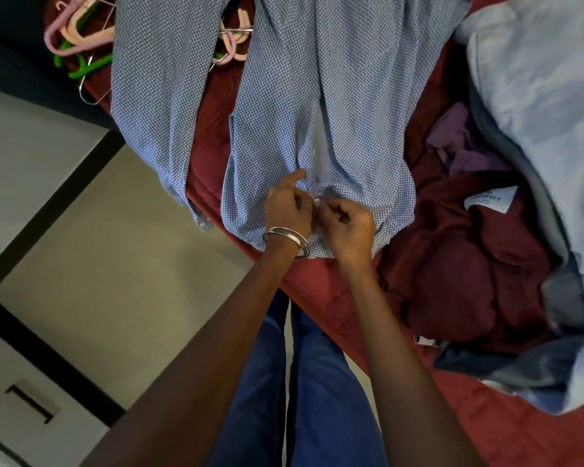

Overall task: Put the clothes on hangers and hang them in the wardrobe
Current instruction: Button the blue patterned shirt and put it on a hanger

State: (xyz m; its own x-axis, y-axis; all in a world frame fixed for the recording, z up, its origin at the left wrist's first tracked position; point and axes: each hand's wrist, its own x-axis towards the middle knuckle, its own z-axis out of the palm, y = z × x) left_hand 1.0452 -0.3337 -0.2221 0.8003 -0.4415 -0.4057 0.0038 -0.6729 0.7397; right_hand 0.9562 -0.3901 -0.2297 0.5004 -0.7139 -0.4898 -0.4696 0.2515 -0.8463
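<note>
Both hands, left hand (289, 210) and right hand (346, 227), pinch the shirt (317, 96) hem at the bed (317, 298) edge, mid-frame; hangers (78, 38) upper left.

Beige floor tiles (108, 251) w/ dark grout; bed w/ red quilt (536, 443); white drawer unit (24, 399) btm left.

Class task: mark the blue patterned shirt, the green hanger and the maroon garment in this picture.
blue patterned shirt (358, 106), head view, on its front panel.
green hanger (81, 69), head view, on its lower arm.
maroon garment (459, 271), head view, on its crumpled middle.
</note>
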